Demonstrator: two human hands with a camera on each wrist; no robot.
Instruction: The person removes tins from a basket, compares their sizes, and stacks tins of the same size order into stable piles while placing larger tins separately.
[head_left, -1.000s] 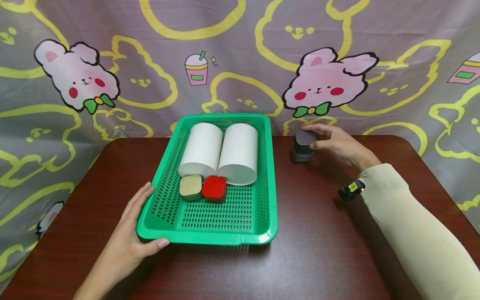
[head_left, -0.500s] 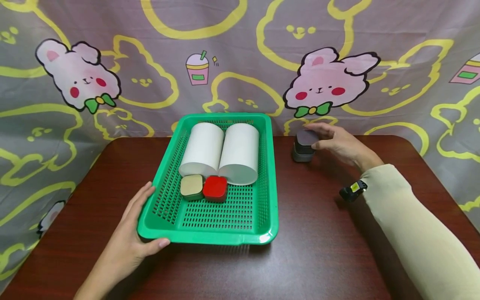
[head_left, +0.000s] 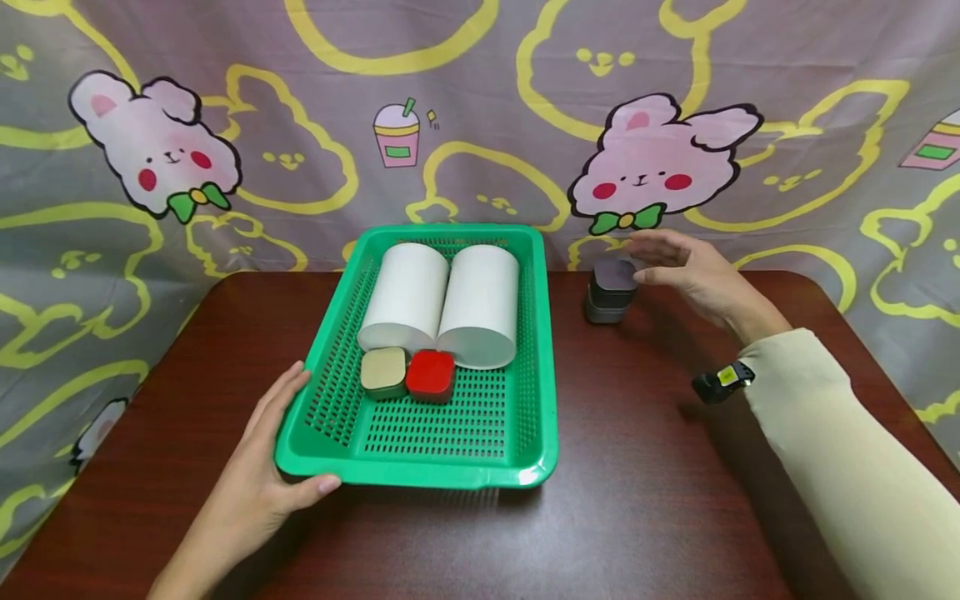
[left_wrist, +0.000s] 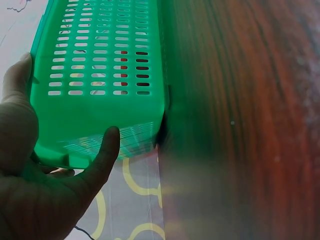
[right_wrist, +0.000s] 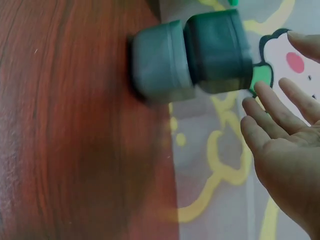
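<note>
My left hand (head_left: 258,471) holds the near left corner of the green basket (head_left: 517,477), fingers along its side wall and thumb at the front rim. In the basket, two white cylinders (head_left: 480,304) lie side by side. Before them sit a beige-topped small box (head_left: 384,371) and a red-topped one (head_left: 431,375). Right of the basket, a dark, rounded square box (head_left: 613,282) stands atop a similar dark box (head_left: 606,312), slightly offset. My right hand (head_left: 693,271) hovers just right of this stack, fingers spread; in the right wrist view a gap separates it from the boxes.
The brown table (head_left: 637,467) ends at the back against a patterned cloth (head_left: 480,100) with cartoon rabbits. A black wrist camera (head_left: 723,382) hangs below the right sleeve (head_left: 832,425).
My right hand has let go of the upper dark box and drawn away to the right, its fingers opening. The stack stays in place, and my left hand has not moved on the basket.
</note>
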